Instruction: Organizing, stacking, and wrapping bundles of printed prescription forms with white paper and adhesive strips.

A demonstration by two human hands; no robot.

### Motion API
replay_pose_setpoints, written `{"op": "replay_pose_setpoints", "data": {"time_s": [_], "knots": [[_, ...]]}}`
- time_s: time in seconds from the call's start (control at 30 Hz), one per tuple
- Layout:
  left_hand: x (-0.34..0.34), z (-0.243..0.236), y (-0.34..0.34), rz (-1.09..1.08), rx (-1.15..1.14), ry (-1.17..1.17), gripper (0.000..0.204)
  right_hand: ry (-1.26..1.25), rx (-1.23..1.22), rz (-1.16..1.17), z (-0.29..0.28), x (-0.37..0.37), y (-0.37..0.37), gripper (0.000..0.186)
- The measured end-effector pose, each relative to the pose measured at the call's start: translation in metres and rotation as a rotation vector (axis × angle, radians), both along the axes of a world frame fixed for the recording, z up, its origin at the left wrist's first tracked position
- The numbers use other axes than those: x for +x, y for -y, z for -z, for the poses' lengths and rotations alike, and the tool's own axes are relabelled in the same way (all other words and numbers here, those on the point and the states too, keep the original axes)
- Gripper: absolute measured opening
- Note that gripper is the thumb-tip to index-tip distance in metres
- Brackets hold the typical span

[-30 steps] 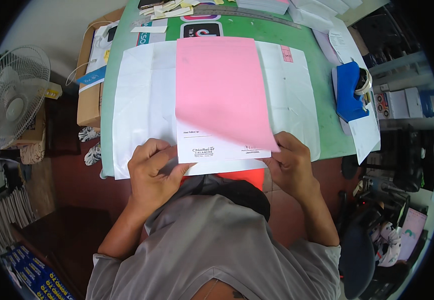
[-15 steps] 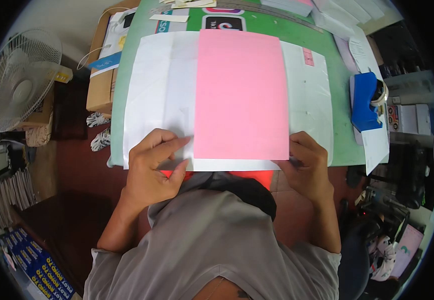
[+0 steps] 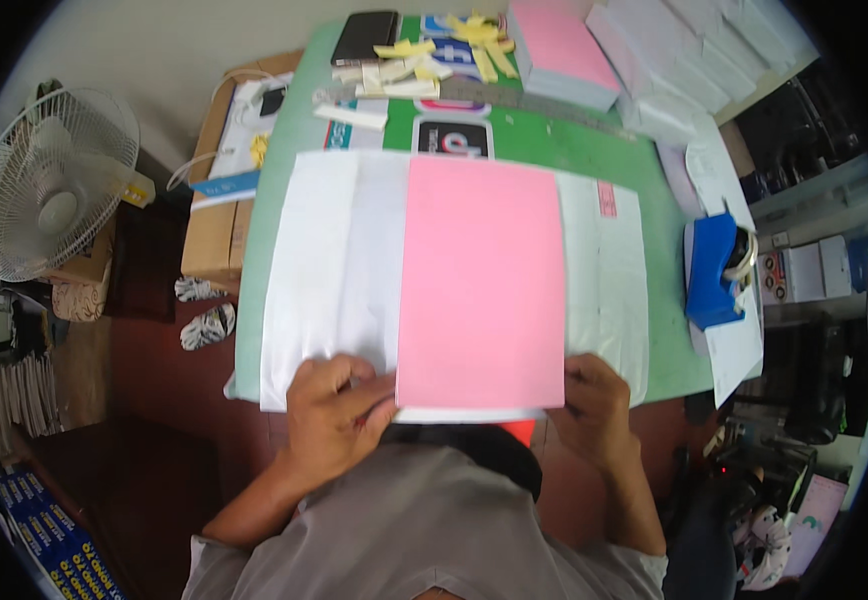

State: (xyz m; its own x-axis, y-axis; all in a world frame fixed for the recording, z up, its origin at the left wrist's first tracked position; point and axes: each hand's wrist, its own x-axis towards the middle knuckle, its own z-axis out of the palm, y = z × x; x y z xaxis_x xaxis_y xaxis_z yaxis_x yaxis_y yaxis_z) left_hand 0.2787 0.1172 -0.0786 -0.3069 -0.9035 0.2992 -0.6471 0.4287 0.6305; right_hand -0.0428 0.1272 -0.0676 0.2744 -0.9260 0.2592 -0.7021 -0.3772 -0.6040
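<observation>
A pink sheet of paper (image 3: 481,280), perhaps the top of a stack, lies upright on a wide white wrapping sheet (image 3: 299,270) at the table's near edge. My left hand (image 3: 332,418) is closed at its lower left corner, thumb below and fingers at the side edge. Around the lower right corner, my right hand (image 3: 594,410) has its fingers curled, with the fingertips partly hidden behind the paper. A strip of the white sheet shows below the pink paper, and a small pink printed label (image 3: 607,198) sits on its right part.
Beyond lie a metal ruler (image 3: 544,103), yellow paper strips (image 3: 484,35), a dark phone-like slab (image 3: 365,38) and a pink-topped paper stack (image 3: 569,50). A blue tape dispenser (image 3: 716,270) stands at the right. Left are a cardboard box (image 3: 214,245) and a fan (image 3: 57,200).
The view has tilted up, showing more of the table's far end. My left hand has closed in from beside the pink paper onto its lower left corner. My right hand stays at the other corner.
</observation>
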Motion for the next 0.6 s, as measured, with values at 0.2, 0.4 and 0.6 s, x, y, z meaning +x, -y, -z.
{"op": "replay_pose_setpoints", "data": {"time_s": [0.2,0.4,0.6], "knots": [[0.004,0.007,0.001,0.020,0.043,-0.059,0.019,0.032,0.043,0.002,0.004,0.000,-0.001,0.034],[0.004,0.009,0.013,0.039,0.024,-0.065,0.024,0.083,0.020,-0.029,0.006,-0.001,0.012,0.033],[-0.002,0.012,0.014,0.053,0.000,-0.105,0.009,0.074,0.025,0.004,0.007,-0.002,0.012,0.034]]}}
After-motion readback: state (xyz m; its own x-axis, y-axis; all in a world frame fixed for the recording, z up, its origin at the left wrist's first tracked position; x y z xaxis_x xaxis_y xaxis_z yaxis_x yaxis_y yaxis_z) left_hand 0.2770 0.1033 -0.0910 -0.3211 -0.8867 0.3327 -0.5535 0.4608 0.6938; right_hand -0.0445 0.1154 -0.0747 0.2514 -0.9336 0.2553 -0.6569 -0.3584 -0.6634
